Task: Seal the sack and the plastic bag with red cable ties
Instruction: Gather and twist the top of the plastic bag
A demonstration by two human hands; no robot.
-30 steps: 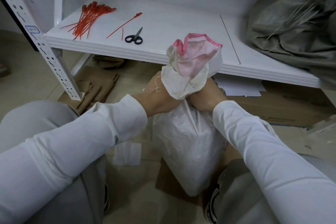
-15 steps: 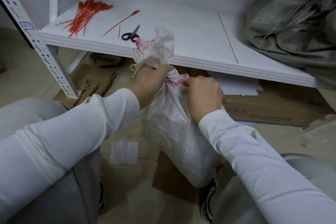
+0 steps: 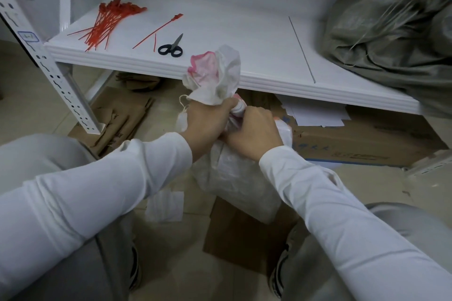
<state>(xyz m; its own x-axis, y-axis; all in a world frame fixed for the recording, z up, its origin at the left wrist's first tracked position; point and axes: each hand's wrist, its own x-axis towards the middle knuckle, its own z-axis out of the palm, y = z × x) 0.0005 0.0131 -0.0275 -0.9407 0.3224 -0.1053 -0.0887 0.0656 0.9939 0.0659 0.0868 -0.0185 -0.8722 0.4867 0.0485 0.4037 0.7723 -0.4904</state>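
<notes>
Sack (image 3: 234,178): white woven, upright on the floor between the person's knees, below the shelf (image 3: 244,32) edge. Neck gathered and twisted; its mouth flares above the fist, pink showing inside.
Left hand (image 3: 208,120): fingers (image 3: 226,104) wrapped tight round the neck.
Right hand (image 3: 254,129): touching the left, fingers curled onto the same neck from the other side.
Red cable ties (image 3: 107,24): loose bundle on the shelf, well apart from both hands; scissors (image 3: 171,47) nearer.
</notes>
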